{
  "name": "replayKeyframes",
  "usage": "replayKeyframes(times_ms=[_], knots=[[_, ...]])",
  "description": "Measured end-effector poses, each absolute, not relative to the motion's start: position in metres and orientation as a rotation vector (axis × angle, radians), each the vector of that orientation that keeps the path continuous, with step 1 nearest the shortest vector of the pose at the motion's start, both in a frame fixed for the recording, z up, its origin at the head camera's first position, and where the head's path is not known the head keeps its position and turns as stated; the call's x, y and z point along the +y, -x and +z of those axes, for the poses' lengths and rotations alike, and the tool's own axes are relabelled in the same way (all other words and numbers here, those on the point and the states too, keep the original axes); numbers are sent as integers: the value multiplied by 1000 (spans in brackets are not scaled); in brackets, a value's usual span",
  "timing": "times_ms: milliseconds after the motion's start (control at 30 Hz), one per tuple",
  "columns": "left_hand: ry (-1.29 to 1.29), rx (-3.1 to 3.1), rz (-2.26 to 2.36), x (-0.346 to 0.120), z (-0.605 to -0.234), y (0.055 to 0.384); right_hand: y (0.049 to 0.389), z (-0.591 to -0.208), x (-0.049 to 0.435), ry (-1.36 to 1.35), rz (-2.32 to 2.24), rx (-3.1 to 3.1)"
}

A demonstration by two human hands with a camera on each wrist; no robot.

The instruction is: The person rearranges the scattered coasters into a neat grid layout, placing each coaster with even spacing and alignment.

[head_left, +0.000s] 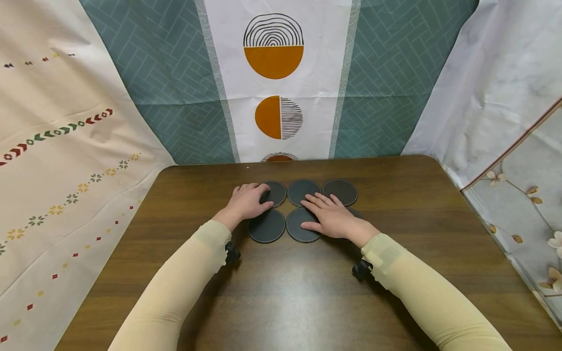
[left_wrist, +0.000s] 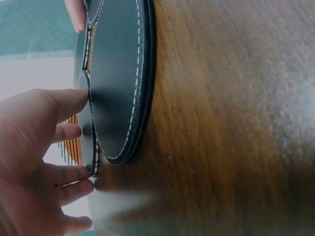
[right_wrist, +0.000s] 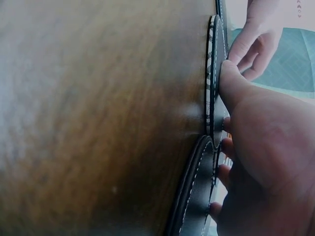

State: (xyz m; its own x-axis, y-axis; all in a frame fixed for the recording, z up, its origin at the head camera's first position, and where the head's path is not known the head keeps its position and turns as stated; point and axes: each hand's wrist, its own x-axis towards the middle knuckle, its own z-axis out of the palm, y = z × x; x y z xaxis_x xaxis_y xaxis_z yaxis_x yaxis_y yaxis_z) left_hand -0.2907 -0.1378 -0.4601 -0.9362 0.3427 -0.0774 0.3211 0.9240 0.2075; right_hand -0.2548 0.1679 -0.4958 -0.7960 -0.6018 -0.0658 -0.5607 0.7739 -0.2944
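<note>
Round black leather coasters with white edge stitching lie in two rows on the table. My left hand reaches over the back-left coaster, thumb at its near edge and the other fingers around its left side. Just in front of that thumb is the front-left coaster, its edge thick and layered. My right hand lies palm down with fingers spread, largely covering the front-right coaster. Its thumb rests over the front-middle coaster, and its fingertips reach the back-middle coaster.
The back-right coaster lies just beyond the right fingers. A brown wooden table carries everything, its far edge close behind the coasters. Patterned cloths hang behind and at both sides. Each sleeved wrist wears a small black camera.
</note>
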Motion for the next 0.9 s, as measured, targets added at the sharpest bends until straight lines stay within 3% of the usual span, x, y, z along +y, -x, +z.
replayKeyframes(times_ms=[900], knots=[[-523,2980,354,-131,-464,285,244,-476,171,922,-227,2851]])
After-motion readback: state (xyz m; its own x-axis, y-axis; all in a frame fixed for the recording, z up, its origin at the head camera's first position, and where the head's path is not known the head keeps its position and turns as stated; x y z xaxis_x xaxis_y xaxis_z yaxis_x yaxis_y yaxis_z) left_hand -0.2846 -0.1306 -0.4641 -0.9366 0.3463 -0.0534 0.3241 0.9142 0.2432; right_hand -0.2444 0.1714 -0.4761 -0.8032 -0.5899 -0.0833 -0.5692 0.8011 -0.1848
